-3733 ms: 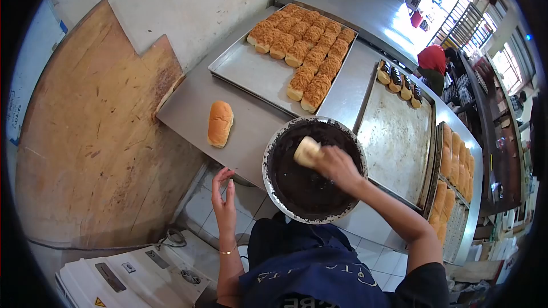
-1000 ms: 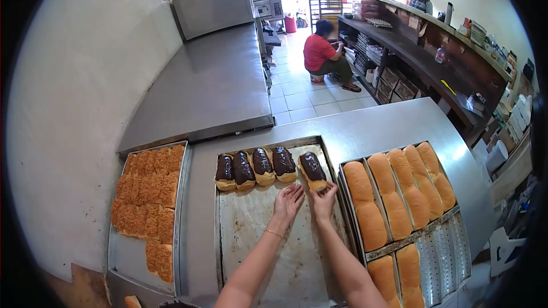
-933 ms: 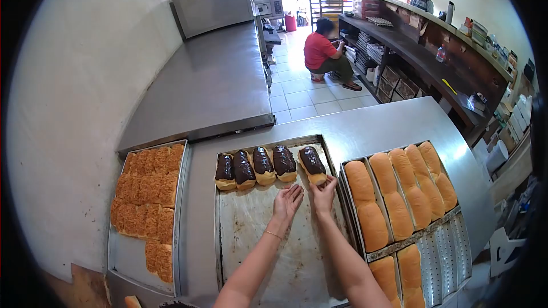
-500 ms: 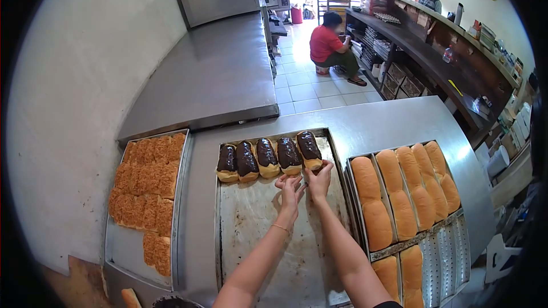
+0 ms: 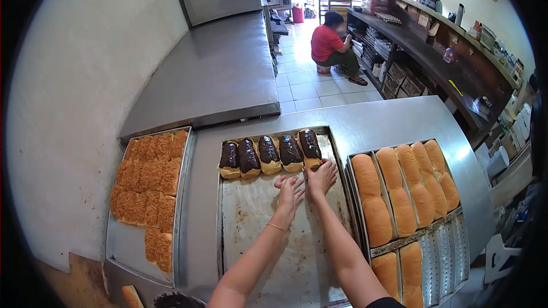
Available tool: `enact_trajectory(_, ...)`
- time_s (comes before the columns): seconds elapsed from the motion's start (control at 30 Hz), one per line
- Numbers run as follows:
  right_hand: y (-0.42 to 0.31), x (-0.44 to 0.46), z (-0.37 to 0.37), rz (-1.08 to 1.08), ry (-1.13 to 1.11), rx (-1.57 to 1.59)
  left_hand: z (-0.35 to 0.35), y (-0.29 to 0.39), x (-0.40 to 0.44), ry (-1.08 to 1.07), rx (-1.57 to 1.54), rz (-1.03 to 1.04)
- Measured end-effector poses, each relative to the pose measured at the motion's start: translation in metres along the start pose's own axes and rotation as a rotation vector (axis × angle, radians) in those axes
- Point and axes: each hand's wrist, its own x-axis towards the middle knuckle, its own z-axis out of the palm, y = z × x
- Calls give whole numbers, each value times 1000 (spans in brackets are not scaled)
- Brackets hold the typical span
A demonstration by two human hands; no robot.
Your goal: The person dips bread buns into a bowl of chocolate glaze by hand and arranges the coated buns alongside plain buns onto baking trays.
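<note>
Head: rightmost chocolate-topped bun (image 5: 309, 144) roughly fore-and-aft

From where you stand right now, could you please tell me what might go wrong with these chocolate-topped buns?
The right hand, at the near end of the rightmost chocolate-topped bun, might smear its glossy topping. The row is packed closely, so a sideways nudge could shift or squash it.

Five glossy chocolate-topped buns (image 5: 268, 151) abreast at the far end of a tray (image 5: 257, 217)
</note>
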Motion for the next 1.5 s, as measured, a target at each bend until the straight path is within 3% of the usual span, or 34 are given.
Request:
enact_trajectory(0.13, -2, 0, -3, -12, -5, -12, -12, 34, -28, -32, 8, -55)
enact_trajectory(0.4, -8, -1, -10, -30, -35, 100, -58, 113, -130, -93, 79, 143)
enact_trajectory(0.53, -3, 1, -7, -113, -4, 150, -98, 133, -175, -14, 70, 186)
enact_trajectory(0.83, 7, 1, 2, -162, -29, 281, -129, 144, -249, 64, 79, 266)
enact_trajectory(1.5, 2, -7, -8, -139, -30, 308, -142, 155, -292, 96, 107, 325)
